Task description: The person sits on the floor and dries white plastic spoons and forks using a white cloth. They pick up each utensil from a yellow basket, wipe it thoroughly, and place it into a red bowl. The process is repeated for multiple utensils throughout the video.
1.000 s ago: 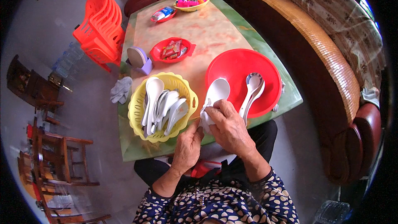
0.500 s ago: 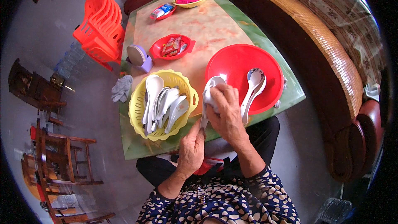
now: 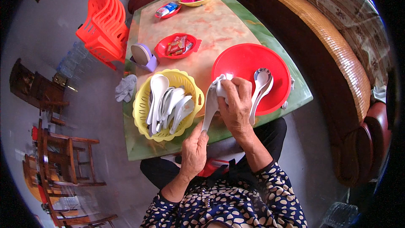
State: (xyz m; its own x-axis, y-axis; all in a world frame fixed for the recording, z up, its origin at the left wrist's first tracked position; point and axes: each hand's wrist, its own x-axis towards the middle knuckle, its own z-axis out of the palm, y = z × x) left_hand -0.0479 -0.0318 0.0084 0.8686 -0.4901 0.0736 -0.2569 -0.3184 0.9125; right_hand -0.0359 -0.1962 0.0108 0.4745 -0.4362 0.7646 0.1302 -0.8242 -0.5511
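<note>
Clearly a crowded scene, taken from biggest down. Marble-patterned table with a green border, filling the middle of the view. Red bowl at the near right corner, wide and shallow, holding two white spoons laid side by side along its near right part. Yellow basket with a slotted wall just left of it, heaped with more white spoons, bowls mostly pointing away. Small red dish of wrapped snacks farther back, purple holder beside it near the left edge.

Then the work itself. Right hand curled tight around a white cloth, pressing it onto the bowl end of a white spoon held just above the table's near edge, between basket and red bowl. Left hand lower down, thumb and fingertips pinching the handle tip, remaining fingers loosely folded.

Looks like a stiff, glossy soup spoon (ceramic or hard plastic, cannot tell which), light enough for a two-finger pinch. Probably slick, more so if damp, and likely to chip if dropped on the stone top or knocked against the others. Best gripped where held now: handle end for steadying, bowl cradled through the cloth, which is soft, limp and adds friction. Worth keeping the pinch firm, since rubbing at one end tends to twist the handle loose.
</note>
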